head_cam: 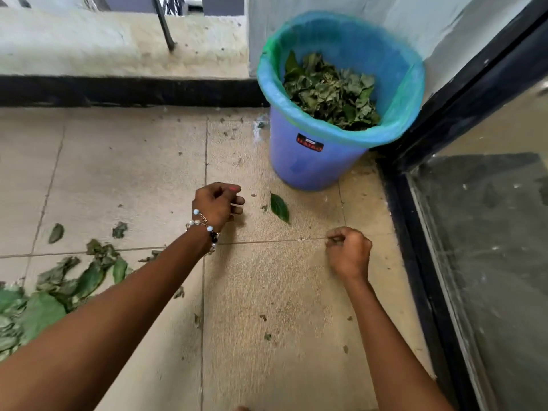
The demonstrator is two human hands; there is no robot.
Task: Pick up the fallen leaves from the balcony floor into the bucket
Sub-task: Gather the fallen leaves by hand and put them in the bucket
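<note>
Low at the left edge of the frame, nearest the camera, a heap of green leaves point(44, 295) lies on the balcony floor point(124, 179), probably the next load to be gathered, with small scraps scattered over the tiles around it. Toward the middle right, the right hand point(350, 253) hovers just above the floor with its grip curled together; a tiny fragment may be pinched between the fingertips, but it is too small to be sure. Slightly further up, near the centre, the left hand point(218, 204), wearing a beaded bracelet point(204, 223), also has its grip loosely curled and seems to hold nothing, though the palm side is hidden. Just to the right of it a single dark green leaf point(279, 207) lies flat on the tile, apart from both hands, likely the next thing to be picked, being the closest whole leaf to the bucket. Beyond, in the upper right, the blue bucket point(311, 161) stands upright in the corner, lined with a blue-green bag and partly filled with leaves, placed within easy reach of the cleared patch. Beige, speckled tiles with visible joints cover the floor; a dark-framed glass door point(489, 232) runs down the right side, and a low, pale parapet point(118, 46) with a black base strip crosses the top.
</note>
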